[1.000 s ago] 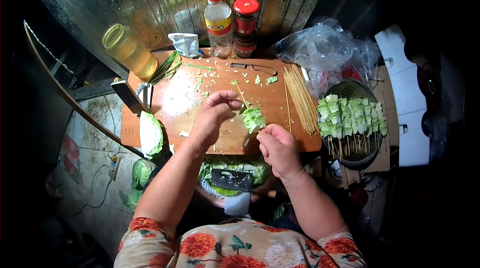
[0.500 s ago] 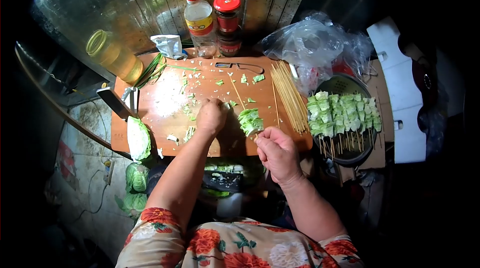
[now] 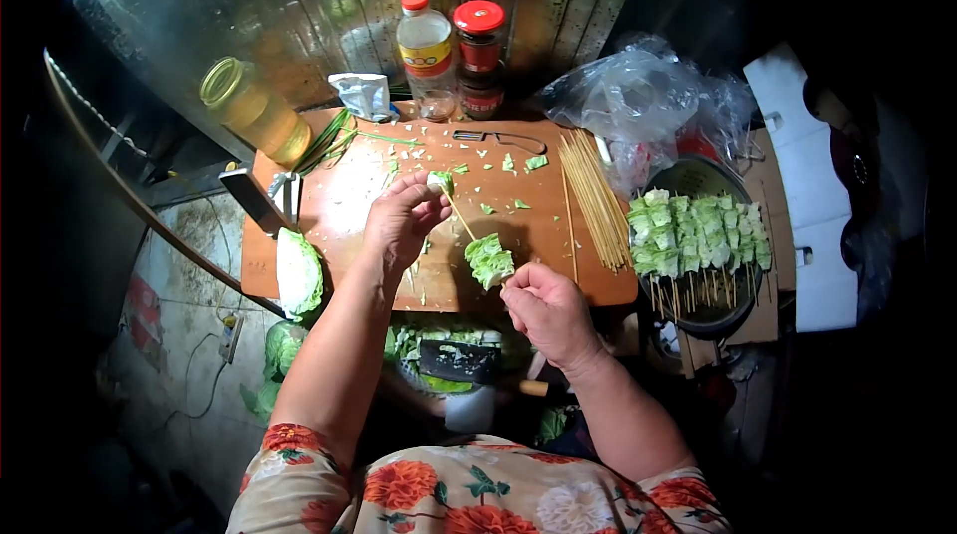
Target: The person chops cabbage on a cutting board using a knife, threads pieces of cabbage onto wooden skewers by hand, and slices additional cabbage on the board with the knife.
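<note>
My right hand (image 3: 548, 313) pinches the lower end of a bamboo skewer (image 3: 460, 214), which slants up and to the left. Folded cabbage pieces (image 3: 488, 260) are bunched low on that skewer, just above my fingers. At the upper tip, my left hand (image 3: 407, 220) is closed on a small cabbage leaf piece (image 3: 440, 182), which touches the skewer point. Below both hands lies an orange-brown cutting board (image 3: 339, 195) strewn with cabbage scraps. A bundle of bare skewers (image 3: 596, 200) rests on its right part.
Finished cabbage skewers (image 3: 698, 235) lie across a dark pot at right. A cabbage wedge (image 3: 299, 275) and a cleaver (image 3: 252, 201) are at the board's left. A peeler (image 3: 498, 139), bottle (image 3: 426, 50) and jars (image 3: 479, 45) stand or lie farther back. A basin of cut cabbage (image 3: 459, 335) sits below the front edge.
My left hand has lifted from the board scraps with a cabbage piece and brought it to the skewer tip. My right hand still grips the skewer. The whole view has shifted slightly.
</note>
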Tool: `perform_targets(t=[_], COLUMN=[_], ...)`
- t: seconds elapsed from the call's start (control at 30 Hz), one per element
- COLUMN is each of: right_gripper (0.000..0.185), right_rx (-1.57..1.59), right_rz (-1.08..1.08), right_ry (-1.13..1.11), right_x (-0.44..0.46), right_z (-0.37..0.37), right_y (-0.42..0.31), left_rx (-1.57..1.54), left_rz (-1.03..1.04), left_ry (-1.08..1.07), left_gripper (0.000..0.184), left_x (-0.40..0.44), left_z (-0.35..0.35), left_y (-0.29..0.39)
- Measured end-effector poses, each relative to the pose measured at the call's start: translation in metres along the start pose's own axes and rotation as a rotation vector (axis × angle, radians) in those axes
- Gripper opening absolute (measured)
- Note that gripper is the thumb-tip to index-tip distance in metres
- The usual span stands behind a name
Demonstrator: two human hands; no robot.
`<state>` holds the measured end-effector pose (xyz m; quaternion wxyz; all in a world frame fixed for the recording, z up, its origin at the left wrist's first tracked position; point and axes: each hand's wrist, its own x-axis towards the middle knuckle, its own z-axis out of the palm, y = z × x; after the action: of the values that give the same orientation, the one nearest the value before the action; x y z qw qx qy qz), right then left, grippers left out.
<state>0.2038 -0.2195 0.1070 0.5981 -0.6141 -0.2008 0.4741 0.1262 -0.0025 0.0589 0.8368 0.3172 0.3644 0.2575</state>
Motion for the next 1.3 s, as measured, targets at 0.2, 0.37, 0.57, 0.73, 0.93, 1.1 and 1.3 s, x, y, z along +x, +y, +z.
perform_targets(t=[0.2, 0.37, 0.57, 0.73, 0.93, 1.1, 1.3], right_gripper=[0.005, 0.007, 0.007, 0.006, 0.005, 0.006, 0.009], right_rx=[0.024, 0.014, 0.001, -0.083, -0.059, -0.170, -0.175], right_rz=[0.042, 0.063, 0.078, -0.025, -0.040, -0.095, -0.080], right_ry=[-0.072, -0.093, -0.080, -0.036, -0.039, 0.036, 0.095], right_x=[0.001, 0.004, 0.003, -0.003, -0.008, -0.002, 0.001], right_z=[0.017, 0.020, 0.020, 0.020, 0.014, 0.012, 0.011], right_y=[-0.003, -0.001, -0.005, 0.001, -0.002, 0.004, 0.007], left_rx=[-0.034, -0.008, 0.063, 0.090, 0.091, 0.210, 0.261], left_rz=[0.037, 0.069, 0.121, 0.107, 0.081, -0.058, -0.013], left_ry=[0.011, -0.008, 0.006, -0.048, -0.165, -0.232, -0.290], left_gripper=[0.021, 0.021, 0.014, 0.012, 0.007, 0.008, 0.009], left_x=[-0.005, -0.007, -0.012, -0.011, -0.014, -0.041, -0.053], left_z=[-0.025, -0.031, -0.023, -0.017, -0.018, 0.000, 0.007], left_y=[0.015, 0.021, 0.023, 0.018, 0.017, 0.003, -0.002])
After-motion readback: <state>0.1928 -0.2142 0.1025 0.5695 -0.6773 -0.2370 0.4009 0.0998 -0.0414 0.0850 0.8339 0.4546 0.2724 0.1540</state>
